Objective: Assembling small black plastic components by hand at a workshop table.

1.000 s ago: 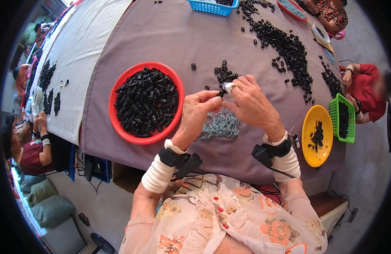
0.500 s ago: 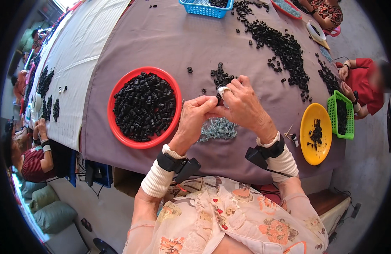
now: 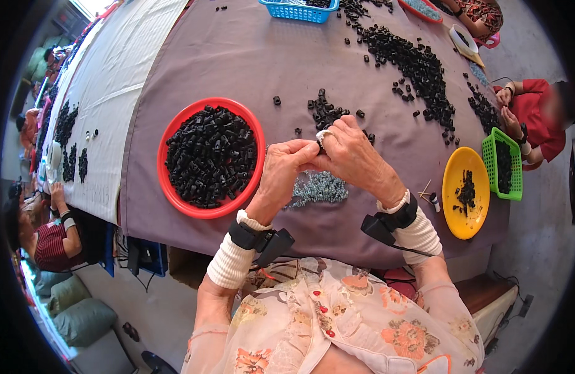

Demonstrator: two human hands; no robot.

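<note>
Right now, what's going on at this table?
A person's left hand and right hand meet above the cloth, fingertips together at a small black piece, mostly hidden by the fingers. A pile of tiny greyish-blue parts lies just below the hands, and a loose black pile just beyond them. To the left stands a red tray full of black pieces; to the right, a yellow plate holds a few dark bits.

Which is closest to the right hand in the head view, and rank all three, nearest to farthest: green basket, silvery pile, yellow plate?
From the right hand:
1. Silvery pile, just below it and slightly left.
2. Yellow plate, off to the right.
3. Green basket, farther right, beyond the plate.
</note>
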